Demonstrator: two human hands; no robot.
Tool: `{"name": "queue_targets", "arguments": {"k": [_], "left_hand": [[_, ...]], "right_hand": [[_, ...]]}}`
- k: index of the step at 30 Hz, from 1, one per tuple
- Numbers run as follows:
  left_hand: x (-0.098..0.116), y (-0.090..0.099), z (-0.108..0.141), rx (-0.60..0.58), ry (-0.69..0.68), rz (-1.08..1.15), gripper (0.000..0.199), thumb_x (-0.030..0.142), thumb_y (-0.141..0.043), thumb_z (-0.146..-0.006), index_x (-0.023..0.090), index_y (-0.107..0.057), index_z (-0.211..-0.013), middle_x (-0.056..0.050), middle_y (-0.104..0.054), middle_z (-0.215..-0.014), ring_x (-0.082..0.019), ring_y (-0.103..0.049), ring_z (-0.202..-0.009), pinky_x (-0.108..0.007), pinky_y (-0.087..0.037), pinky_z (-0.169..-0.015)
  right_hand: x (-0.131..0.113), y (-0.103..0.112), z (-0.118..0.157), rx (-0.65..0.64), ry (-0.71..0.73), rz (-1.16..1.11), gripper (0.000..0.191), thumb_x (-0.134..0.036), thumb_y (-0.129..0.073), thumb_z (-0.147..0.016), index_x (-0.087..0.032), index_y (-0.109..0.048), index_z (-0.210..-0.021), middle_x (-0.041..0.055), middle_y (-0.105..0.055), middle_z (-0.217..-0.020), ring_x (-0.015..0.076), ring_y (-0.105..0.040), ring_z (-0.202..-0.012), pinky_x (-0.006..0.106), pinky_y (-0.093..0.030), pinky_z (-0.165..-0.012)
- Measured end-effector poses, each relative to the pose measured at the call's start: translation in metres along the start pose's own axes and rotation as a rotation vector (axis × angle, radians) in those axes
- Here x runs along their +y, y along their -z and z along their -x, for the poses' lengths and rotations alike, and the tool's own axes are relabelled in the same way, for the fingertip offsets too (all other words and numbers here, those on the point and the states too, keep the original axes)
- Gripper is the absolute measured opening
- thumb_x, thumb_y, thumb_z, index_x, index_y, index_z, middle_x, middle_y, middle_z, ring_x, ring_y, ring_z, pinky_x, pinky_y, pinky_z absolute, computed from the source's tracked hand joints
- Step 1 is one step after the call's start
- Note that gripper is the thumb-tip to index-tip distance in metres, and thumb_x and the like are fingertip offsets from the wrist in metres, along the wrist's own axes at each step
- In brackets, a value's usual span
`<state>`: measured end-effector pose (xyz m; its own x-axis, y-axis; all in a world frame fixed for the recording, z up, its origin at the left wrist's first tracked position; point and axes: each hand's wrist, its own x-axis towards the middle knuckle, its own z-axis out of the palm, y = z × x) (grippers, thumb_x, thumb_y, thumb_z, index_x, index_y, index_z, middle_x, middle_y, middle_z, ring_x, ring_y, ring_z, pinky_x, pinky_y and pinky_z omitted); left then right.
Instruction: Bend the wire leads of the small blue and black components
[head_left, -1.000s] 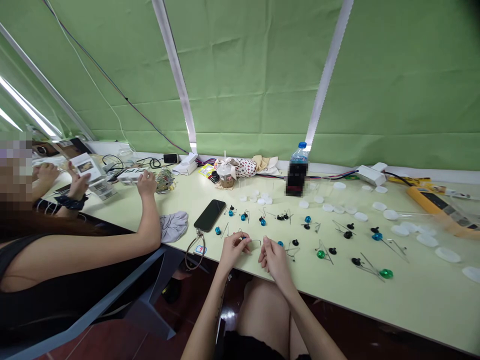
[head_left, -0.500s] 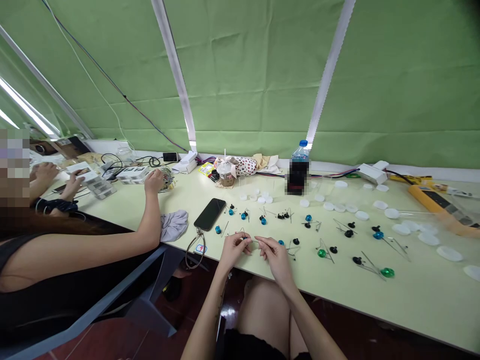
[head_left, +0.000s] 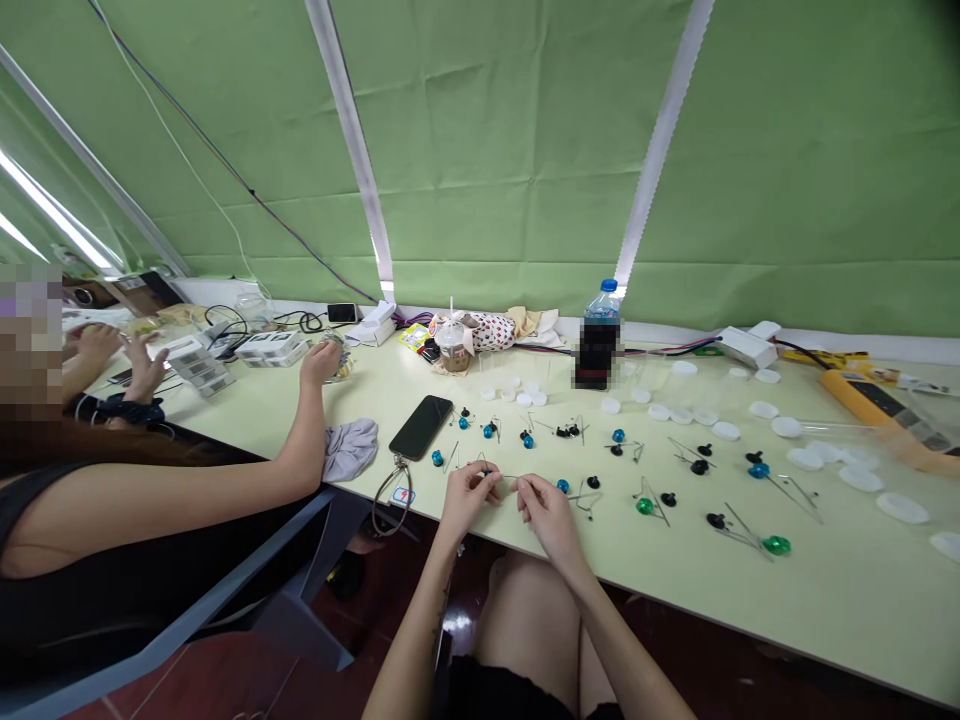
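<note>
Close to the table's front edge, my left hand point(head_left: 471, 490) is closed in a pinch. Facing it, my right hand point(head_left: 543, 502) also pinches with thumb and forefinger. A thin metal wire point(head_left: 508, 477) spans the small gap between the fingertips; most of it is hidden by them. Just right of my right hand lie a blue bead-like piece point(head_left: 562, 486), a black knob-like piece point(head_left: 593, 482) and bent thin wires point(head_left: 586, 508). Left of my left hand is another blue piece point(head_left: 437, 458). A green piece point(head_left: 644, 506) lies further right among similar small groups.
A phone point(head_left: 421, 427) with a strap loop lies at left, by a grey cloth point(head_left: 351, 450). Behind stand a drink cup point(head_left: 454, 352) and a bottle point(head_left: 607, 300). White round caps point(head_left: 726, 431) spread right, before a yellow device point(head_left: 892, 418). A co-worker's arm point(head_left: 296, 430) reaches in from the left.
My right hand has shifted slightly right, widening the gap between my fingertips. My left hand stays nearly still. The co-worker's near hand has moved a little right.
</note>
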<state>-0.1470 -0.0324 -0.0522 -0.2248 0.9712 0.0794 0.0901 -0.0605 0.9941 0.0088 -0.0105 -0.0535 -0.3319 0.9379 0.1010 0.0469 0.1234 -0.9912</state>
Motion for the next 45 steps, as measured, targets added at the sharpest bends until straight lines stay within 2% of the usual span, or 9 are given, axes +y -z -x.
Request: {"name": "queue_targets", "arguments": {"k": [3,9,14,21,26,35,39,41,45], "left_hand": [[0.0007,-0.0008,-0.0003,0.006,0.000,0.034,0.031,0.046,-0.065,-0.078,0.014,-0.063,-0.079,-0.002,-0.065,-0.064,-0.017,-0.067,-0.060,-0.029,-0.058,-0.061],[0.0011,0.0013,0.0010,-0.025,-0.008,0.047,0.030,0.044,-0.064,-0.079,0.014,-0.064,-0.080,-0.004,-0.066,-0.069,-0.019,-0.068,-0.070,-0.032,-0.059,-0.070],[-0.0012,0.0022,0.0008,-0.041,-0.007,0.035,0.028,0.042,-0.065,-0.079,0.014,-0.065,-0.081,-0.005,-0.067,-0.067,-0.019,-0.068,-0.068,-0.032,-0.059,-0.069],[-0.0007,0.0014,-0.0007,-0.078,-0.001,0.042,0.028,0.041,-0.067,-0.077,0.013,-0.066,-0.079,-0.004,-0.067,-0.067,-0.019,-0.069,-0.068,-0.030,-0.058,-0.066],[-0.0006,0.0014,0.0000,-0.086,-0.002,0.044,0.027,0.040,-0.067,-0.078,0.013,-0.066,-0.079,-0.004,-0.066,-0.067,-0.019,-0.068,-0.067,-0.031,-0.059,-0.066],[-0.0015,0.0017,0.0004,-0.080,-0.003,0.035,0.026,0.039,-0.068,-0.077,0.013,-0.066,-0.079,-0.005,-0.067,-0.067,-0.019,-0.068,-0.066,-0.030,-0.058,-0.066],[-0.0032,0.0022,0.0009,-0.044,-0.009,0.042,0.025,0.039,-0.067,-0.078,0.014,-0.065,-0.081,-0.004,-0.067,-0.066,-0.018,-0.068,-0.065,-0.030,-0.058,-0.066],[-0.0031,0.0024,0.0013,-0.024,-0.013,0.046,0.025,0.039,-0.066,-0.079,0.014,-0.065,-0.081,-0.003,-0.067,-0.066,-0.018,-0.068,-0.065,-0.029,-0.058,-0.066],[-0.0019,0.0023,0.0018,-0.019,-0.014,0.046,0.024,0.038,-0.068,-0.077,0.014,-0.066,-0.079,-0.004,-0.067,-0.067,-0.018,-0.068,-0.065,-0.030,-0.058,-0.066]], "right_hand": [[-0.0005,0.0016,0.0019,-0.007,0.018,-0.030,0.043,-0.057,-0.049,-0.086,-0.017,-0.065,-0.084,0.0002,-0.056,-0.064,0.0111,-0.046,-0.046,0.023,-0.037,-0.043],[-0.0015,0.0004,0.0008,0.009,-0.037,-0.096,0.046,-0.059,-0.050,-0.085,-0.016,-0.064,-0.081,0.0012,-0.057,-0.060,0.0118,-0.048,-0.046,0.024,-0.041,-0.044],[-0.0044,-0.0007,0.0015,0.023,-0.050,-0.156,0.042,-0.059,-0.052,-0.084,-0.018,-0.059,-0.081,-0.0012,-0.055,-0.057,0.0104,-0.045,-0.042,0.021,-0.032,-0.037],[-0.0027,0.0018,0.0012,0.052,0.027,-0.149,0.032,-0.049,-0.057,-0.084,-0.018,-0.062,-0.081,0.0031,-0.062,-0.069,0.0155,-0.056,-0.061,0.026,-0.044,-0.057],[-0.0008,0.0007,0.0016,0.081,0.011,-0.177,0.033,-0.044,-0.058,-0.083,-0.019,-0.055,-0.105,0.0040,-0.066,-0.079,0.0183,-0.062,-0.069,0.029,-0.048,-0.063],[-0.0013,-0.0019,0.0021,0.099,-0.033,-0.139,0.024,-0.042,-0.061,-0.080,-0.019,-0.058,-0.079,0.0052,-0.066,-0.074,0.0188,-0.064,-0.068,0.028,-0.048,-0.059],[-0.0058,-0.0018,0.0041,0.099,-0.010,-0.229,0.034,-0.048,-0.064,-0.079,-0.018,-0.061,-0.095,0.0085,-0.068,-0.091,0.0196,-0.066,-0.075,0.031,-0.053,-0.068],[-0.0062,-0.0021,0.0042,0.095,-0.023,-0.245,0.040,-0.053,-0.060,-0.081,-0.018,-0.061,-0.098,0.0079,-0.068,-0.086,0.0187,-0.066,-0.070,0.031,-0.053,-0.065],[-0.0011,-0.0033,0.0026,0.030,-0.066,-0.170,0.044,-0.059,-0.050,-0.086,-0.017,-0.061,-0.080,0.0025,-0.061,-0.061,0.0137,-0.056,-0.049,0.024,-0.045,-0.047]]}}
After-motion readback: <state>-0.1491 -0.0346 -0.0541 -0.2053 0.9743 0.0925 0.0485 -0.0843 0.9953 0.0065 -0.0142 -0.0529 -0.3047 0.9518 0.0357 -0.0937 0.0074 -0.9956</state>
